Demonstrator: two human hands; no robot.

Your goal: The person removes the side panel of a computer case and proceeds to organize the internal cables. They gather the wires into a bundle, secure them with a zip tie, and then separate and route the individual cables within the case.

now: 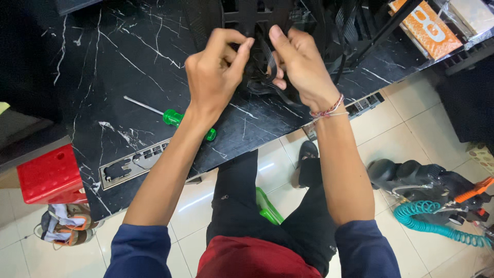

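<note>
A bundle of flat black cables sits at the far side of the black marble table, running up into a dark metal frame at the table's far edge. The left hand pinches the cables between thumb and bent fingers, closed tight on them. The right hand meets it from the other side, thumb pressed to a cable and fingers curled around the bundle; it looks like a firm grip, though the dark cables blur into the frame and the exact strand is hard to tell. A thread bracelet circles the right wrist.

On the table, nearer its front edge, a green-handled screwdriver lies partly under the left forearm. A silver metal plate with cut-outs rests on the table's front edge. Beside the table's left end stands a red stool. On the floor right of the table lies a coiled teal hose.
</note>
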